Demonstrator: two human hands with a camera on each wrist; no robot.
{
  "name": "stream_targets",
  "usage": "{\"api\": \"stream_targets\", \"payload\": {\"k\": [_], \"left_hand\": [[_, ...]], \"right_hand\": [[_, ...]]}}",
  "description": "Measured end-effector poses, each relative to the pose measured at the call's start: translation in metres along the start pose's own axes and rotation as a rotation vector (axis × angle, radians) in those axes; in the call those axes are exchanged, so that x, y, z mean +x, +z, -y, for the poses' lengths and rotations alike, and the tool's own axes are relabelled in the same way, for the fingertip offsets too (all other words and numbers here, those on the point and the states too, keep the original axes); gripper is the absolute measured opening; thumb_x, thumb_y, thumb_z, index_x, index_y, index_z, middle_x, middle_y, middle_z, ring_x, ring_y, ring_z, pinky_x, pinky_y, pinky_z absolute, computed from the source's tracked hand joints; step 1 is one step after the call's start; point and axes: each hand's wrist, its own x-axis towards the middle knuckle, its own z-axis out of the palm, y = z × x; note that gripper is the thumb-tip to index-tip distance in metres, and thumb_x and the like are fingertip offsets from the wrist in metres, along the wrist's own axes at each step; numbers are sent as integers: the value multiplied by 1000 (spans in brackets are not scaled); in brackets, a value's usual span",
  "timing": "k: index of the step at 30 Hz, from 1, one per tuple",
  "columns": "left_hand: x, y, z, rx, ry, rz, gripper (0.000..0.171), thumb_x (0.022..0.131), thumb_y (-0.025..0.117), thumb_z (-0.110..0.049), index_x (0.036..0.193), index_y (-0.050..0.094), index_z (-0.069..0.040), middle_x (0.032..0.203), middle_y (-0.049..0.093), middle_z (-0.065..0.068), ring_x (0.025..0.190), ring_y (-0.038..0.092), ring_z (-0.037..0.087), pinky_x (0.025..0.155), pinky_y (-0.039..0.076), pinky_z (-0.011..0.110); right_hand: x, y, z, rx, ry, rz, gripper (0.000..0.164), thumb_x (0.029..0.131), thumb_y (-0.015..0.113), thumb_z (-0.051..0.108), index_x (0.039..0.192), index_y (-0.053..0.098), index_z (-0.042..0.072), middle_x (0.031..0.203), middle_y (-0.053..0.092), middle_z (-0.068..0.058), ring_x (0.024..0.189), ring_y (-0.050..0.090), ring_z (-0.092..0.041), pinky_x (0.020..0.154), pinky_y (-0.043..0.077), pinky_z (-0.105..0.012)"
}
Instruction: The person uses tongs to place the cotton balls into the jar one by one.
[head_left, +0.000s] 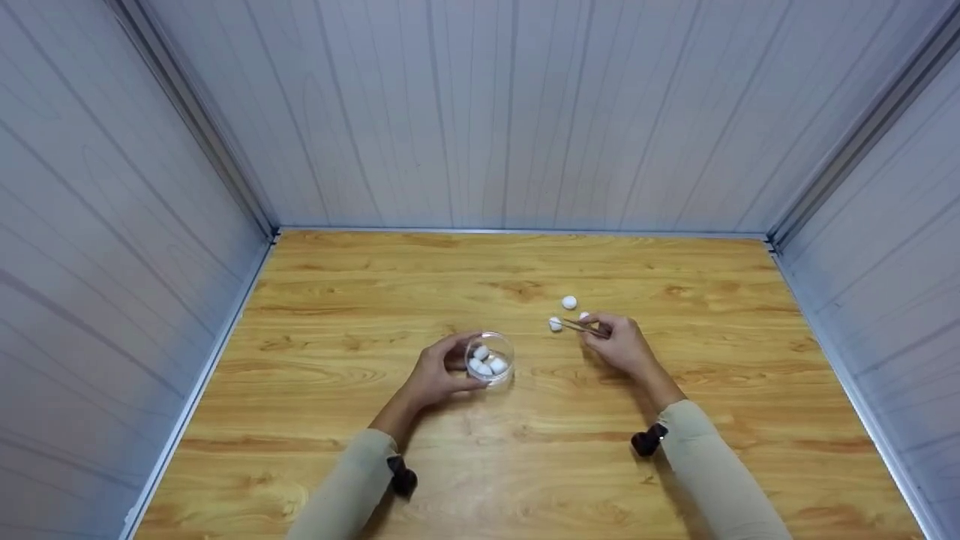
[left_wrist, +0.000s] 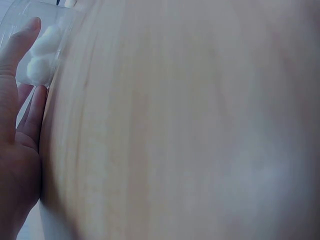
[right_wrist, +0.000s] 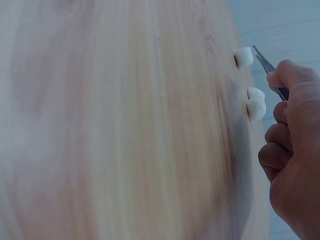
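My left hand (head_left: 435,376) holds a clear round container (head_left: 511,352) from its left side, thumb on the near side and fingers on the far side. Several white cotton balls (head_left: 496,365) lie inside it, and two show through its wall in the left wrist view. To the right, my right hand (head_left: 626,346) pinches a pair of metal tweezers (head_left: 589,328), pointing left. Their tips are right at a cotton ball (head_left: 555,324) on the table. Two more cotton balls lie close by, one farther back (head_left: 569,302) and one partly hidden behind the right fingers (head_left: 583,316).
The wood-grain table (head_left: 375,285) spreads around both hands. Pale panel walls (head_left: 480,112) stand along its back, left and right sides. A small black device (head_left: 403,478) is strapped at the left wrist, another (head_left: 649,440) at the right.
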Motion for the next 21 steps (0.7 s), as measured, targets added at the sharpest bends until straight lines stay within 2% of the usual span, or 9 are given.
{"api": "stream_targets", "payload": {"k": [5, 9, 15, 21], "left_hand": [[0, 0, 0, -2, 2, 4, 84, 84, 100, -5, 159, 63, -10, 146, 73, 23, 133, 74, 43, 103, 62, 19], [0, 1, 1, -15, -4, 11, 84, 85, 99, -5, 160, 62, -11, 146, 72, 23, 133, 74, 42, 103, 63, 21], [-1, 2, 0, -14, -7, 3, 83, 85, 99, -4, 159, 63, -9, 145, 73, 24, 130, 76, 42, 103, 65, 24], [-1, 2, 0, -1, -3, -8, 82, 84, 100, -6, 158, 63, -7, 144, 73, 25, 129, 76, 43, 103, 65, 24]], "right_hand": [[-2, 0, -1, 13, 39, 20, 18, 95, 83, -1, 113, 85, 1, 71, 59, 7, 66, 48, -2, 63, 41, -18], [-4, -1, 0, 0, 62, 40, 20, 95, 81, 0, 114, 85, 2, 71, 56, 7, 66, 47, -4, 64, 40, -19], [-6, -2, 0, -51, 45, 53, 20, 96, 78, 1, 115, 85, 5, 68, 44, 9, 64, 39, -3, 63, 36, -20], [-7, -1, -2, -121, 4, 54, 19, 97, 78, 3, 115, 84, 7, 69, 42, 9, 64, 35, -2, 63, 33, -22]]}}
